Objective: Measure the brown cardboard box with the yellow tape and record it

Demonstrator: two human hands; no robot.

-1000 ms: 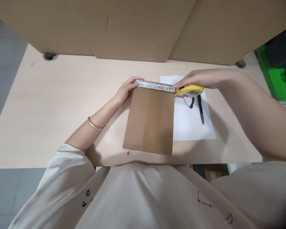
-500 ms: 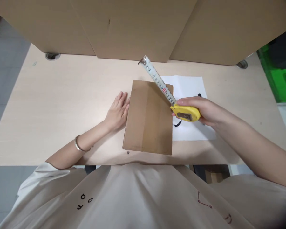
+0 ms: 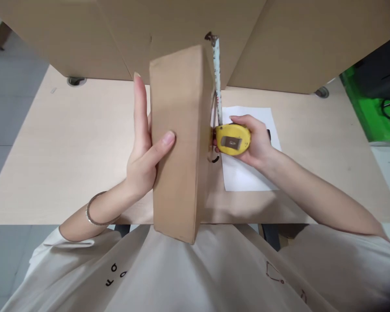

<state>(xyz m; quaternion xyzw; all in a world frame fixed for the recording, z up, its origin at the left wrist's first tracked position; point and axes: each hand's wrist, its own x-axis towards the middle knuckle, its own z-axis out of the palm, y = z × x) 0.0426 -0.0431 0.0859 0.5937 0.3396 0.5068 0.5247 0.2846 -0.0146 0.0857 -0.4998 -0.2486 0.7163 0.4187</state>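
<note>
A brown cardboard box is tilted up on edge in front of me, one narrow side facing the camera. My left hand grips its left side, thumb pressed on the near face and the other fingers partly hidden behind. In my right hand is a yellow tape measure, closed in the fingers just right of the box. Its white blade sticks out away from me, with the metal hook at the far end, beside the box's right side. A black wrist strap hangs by the case.
A sheet of white paper lies on the pale wooden table under my right hand, with a dark object partly hidden there. Large cardboard panels stand along the back edge. Two round cable holes sit near the back corners.
The box has gone from lying flat to tilted up, with my left hand now gripping it. My right hand has moved left, and the tape blade has swung to point straight away from me.
</note>
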